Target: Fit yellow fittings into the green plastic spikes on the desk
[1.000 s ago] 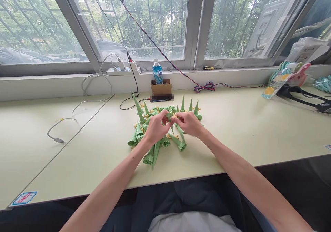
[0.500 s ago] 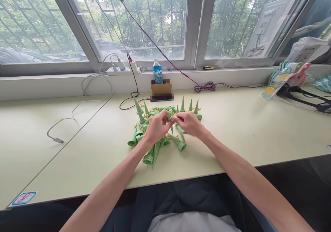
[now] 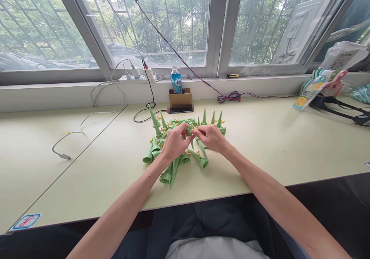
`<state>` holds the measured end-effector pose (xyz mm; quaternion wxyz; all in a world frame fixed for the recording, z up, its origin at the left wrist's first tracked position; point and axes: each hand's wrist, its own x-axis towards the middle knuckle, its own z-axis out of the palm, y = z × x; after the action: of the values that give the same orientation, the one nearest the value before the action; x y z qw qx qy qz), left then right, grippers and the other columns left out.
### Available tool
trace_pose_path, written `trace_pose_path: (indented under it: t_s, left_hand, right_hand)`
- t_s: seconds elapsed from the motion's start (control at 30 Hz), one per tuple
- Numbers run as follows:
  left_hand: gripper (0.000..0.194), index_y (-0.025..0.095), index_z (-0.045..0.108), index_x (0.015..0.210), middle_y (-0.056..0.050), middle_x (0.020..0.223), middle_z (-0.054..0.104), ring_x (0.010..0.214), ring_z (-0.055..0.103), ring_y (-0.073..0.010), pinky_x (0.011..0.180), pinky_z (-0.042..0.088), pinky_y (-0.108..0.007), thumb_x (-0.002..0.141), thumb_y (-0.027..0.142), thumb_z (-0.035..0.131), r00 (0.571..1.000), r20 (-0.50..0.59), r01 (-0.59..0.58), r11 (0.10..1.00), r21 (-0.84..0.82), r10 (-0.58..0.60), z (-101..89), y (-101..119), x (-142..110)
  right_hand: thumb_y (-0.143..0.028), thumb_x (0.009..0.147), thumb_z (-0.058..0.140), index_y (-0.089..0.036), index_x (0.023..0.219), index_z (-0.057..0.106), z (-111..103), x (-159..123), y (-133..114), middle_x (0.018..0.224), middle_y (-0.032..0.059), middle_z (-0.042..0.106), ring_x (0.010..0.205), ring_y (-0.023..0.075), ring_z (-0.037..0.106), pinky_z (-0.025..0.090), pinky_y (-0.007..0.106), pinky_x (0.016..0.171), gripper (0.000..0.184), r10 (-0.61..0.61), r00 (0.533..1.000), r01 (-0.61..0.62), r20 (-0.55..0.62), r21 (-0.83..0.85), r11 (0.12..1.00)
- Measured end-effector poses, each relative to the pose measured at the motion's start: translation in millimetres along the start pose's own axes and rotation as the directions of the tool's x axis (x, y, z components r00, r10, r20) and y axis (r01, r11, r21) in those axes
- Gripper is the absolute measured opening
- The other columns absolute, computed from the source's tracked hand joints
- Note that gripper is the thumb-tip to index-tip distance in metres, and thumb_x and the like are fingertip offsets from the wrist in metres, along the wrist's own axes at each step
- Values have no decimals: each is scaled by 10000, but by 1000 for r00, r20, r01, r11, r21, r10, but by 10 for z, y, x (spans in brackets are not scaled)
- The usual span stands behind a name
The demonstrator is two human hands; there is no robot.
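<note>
A green plant watering spike (image 3: 189, 128) is held cap up over the pile, its point downward. My left hand (image 3: 175, 142) is closed around its cap end. From the other side my right hand (image 3: 213, 137) pinches at the spike's side, where a small yellow valve is mostly hidden by the fingertips. Both hands nearly touch. Around and under them lies a heap of green watering spikes (image 3: 200, 158) with yellow valves, some with their open threaded caps facing me. Several spikes stand point up behind the hands, such as the tall spike (image 3: 155, 123) at the left.
Behind the heap are a small cardboard box (image 3: 185, 98), a blue-labelled bottle (image 3: 176, 81) and a dark phone-like device. A white cable (image 3: 66, 156) lies to the left, and a bundled red-and-black wire (image 3: 229, 97) at the back. Bottle, bags and black straps crowd the right end.
Almost nothing differs. Both hands keep their place, and the held watering spike shows only a very slight shift between the fingers.
</note>
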<state>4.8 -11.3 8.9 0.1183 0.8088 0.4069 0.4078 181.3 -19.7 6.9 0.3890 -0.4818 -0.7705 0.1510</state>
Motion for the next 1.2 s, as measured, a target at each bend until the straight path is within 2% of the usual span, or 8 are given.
trace_pose_path:
  t_s: [0.33,0.5,0.6,0.7,0.83,1.0,1.1,1.2]
  left_hand:
    - [257,210,578,903,16,687,642,594,593,-127,593,476,-248,826,441,662,999,-4,38,998,-44,-38,-13,35,4]
    - [287,207,580,884,-9,717,670,652,627,-151,567,489,-252,807,468,672,991,3,131,984,-122,-131,-31,56,15]
    - [324,205,579,899,-22,728,679,709,653,-176,590,509,-267,779,480,700,981,11,191,956,-220,-194,-57,73,26]
    - [359,207,566,918,-21,716,671,655,638,-171,522,479,-257,766,500,710,960,57,275,890,-364,-274,-92,103,36]
    - [351,203,547,892,-15,713,649,529,561,-123,474,431,-249,792,510,684,930,126,356,762,-541,-344,-136,140,49]
    - [333,184,562,904,-51,808,643,713,630,-170,506,466,-245,788,468,692,911,170,378,596,-708,-376,-145,131,71]
    - [291,178,562,870,-71,888,659,780,645,-180,516,475,-242,829,457,633,926,175,344,554,-758,-335,-139,123,78]
    - [310,175,555,830,-77,899,663,821,656,-194,519,479,-242,862,483,579,931,182,336,543,-770,-317,-138,132,79]
  right_hand:
    - [-587,941,406,-194,559,306,11,2,2,497,-38,318,508,95,252,204,261,501,558,-11,999,12,-38,11,1000]
    - [-606,966,327,-187,552,359,-6,1,-9,496,-37,303,508,97,265,223,255,504,590,-34,998,37,-58,51,998]
    - [-577,985,300,-178,583,443,-11,0,-15,499,-32,353,503,94,309,252,249,524,584,-46,997,51,-69,72,996]
    - [-554,996,290,-175,596,458,-10,1,-21,515,-30,370,503,89,321,257,247,531,576,-64,996,69,-65,83,994]
    - [-536,995,305,-186,560,338,-8,-3,-35,522,-42,267,514,91,232,210,256,508,559,-103,993,107,-52,86,991]
    - [-513,954,436,-188,605,416,-16,-24,-73,533,-51,312,519,89,262,250,241,510,478,-111,994,111,-7,102,989]
    - [-443,926,510,-187,638,464,-13,-34,-81,519,-64,316,507,85,267,267,237,514,388,-124,992,124,-4,96,988]
    - [-395,903,545,-190,626,435,-5,-36,-74,514,-72,302,508,83,257,263,236,514,362,-136,991,137,-16,89,987]
